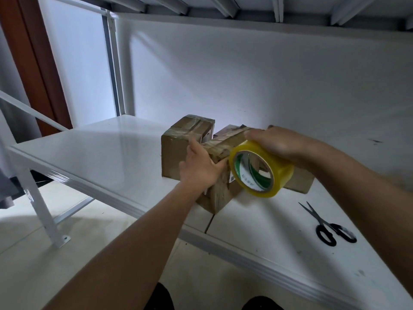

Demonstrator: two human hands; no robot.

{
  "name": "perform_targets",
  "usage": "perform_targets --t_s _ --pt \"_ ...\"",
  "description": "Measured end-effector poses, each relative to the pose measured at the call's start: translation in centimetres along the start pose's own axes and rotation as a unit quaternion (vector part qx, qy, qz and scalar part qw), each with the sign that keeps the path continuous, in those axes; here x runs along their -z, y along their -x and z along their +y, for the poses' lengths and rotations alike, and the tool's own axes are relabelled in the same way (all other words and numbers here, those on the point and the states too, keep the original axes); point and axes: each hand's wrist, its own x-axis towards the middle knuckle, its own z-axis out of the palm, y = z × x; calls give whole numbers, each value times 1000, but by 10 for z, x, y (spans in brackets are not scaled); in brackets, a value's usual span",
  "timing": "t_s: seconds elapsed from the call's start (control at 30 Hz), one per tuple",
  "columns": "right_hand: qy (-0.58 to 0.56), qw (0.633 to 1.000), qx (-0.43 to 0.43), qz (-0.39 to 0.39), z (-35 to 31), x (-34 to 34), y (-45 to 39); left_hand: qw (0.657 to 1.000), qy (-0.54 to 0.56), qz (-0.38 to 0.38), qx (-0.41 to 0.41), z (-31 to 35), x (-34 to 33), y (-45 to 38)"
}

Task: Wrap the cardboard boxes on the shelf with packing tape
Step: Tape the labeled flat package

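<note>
Two cardboard boxes stand on the white shelf (93,153). The near box (220,193) carries a strip of clear tape across its top. My left hand (201,168) holds its left upper corner, thumb pressed on the tape. My right hand (277,142) grips a yellowish roll of packing tape (263,173) at the box's right side, the tape running from the roll onto the box top. The far box (176,148), behind and to the left, shows tape crossing its top. A third piece of cardboard (299,180) sticks out behind the roll.
Black-handled scissors (328,227) lie closed on the shelf at the right. The shelf's front edge (245,251) runs diagonally toward me. An upper shelf deck (223,10) is overhead, and a white wall is behind. A shelf leg (44,213) stands on the floor at the left.
</note>
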Motion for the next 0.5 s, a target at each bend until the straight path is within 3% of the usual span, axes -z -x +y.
perform_targets --t_s 0.13,0.3,0.4,0.5 --pt "-94 994 -28 -57 24 -20 11 1000 -23 -11 -15 3 -5 4" --pt "-158 985 -57 -28 41 -35 15 993 -87 -60 -62 12 4 8" --pt "-191 978 -79 5 49 -47 16 972 -130 -183 -76 19 22 5" --pt "-226 969 -94 36 51 -63 13 927 -144 -345 -20 28 53 -11"
